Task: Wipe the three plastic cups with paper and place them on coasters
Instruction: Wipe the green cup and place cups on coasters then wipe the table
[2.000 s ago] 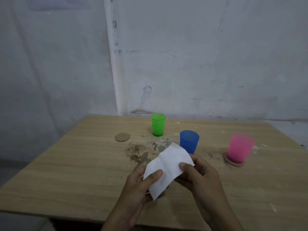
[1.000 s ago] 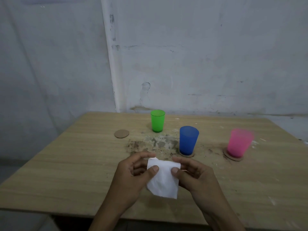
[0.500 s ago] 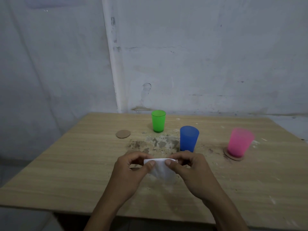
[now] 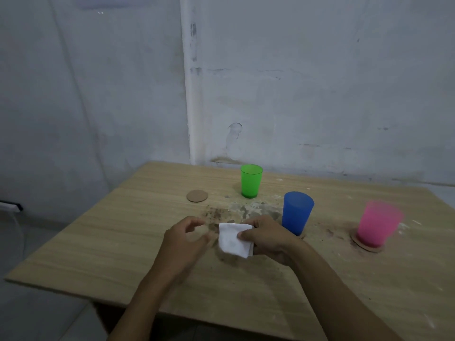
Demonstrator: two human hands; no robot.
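1. A folded white paper [image 4: 235,239] is pinched in the right hand [image 4: 267,236], thumb on top and fingers curled beneath, just above the tabletop [image 4: 123,242] near its front middle.
2. The left hand [image 4: 183,242] is seen just to the left of the paper, apart from it, with fingers loosely curled and nothing held.
3. A blue cup [image 4: 296,212] is stood upright just behind and to the right of the right hand; a sliver of coaster is seen at its base.
4. A pink cup [image 4: 378,226] is stood on a round coaster [image 4: 366,246] further right, somewhat blurred.
5. A green cup [image 4: 251,180] is stood on the bare tabletop at the back, with an unoccupied coaster [image 4: 197,195] to its left.
6. A stained patch [image 4: 246,210] is seen on the tabletop between the hands and the green cup.
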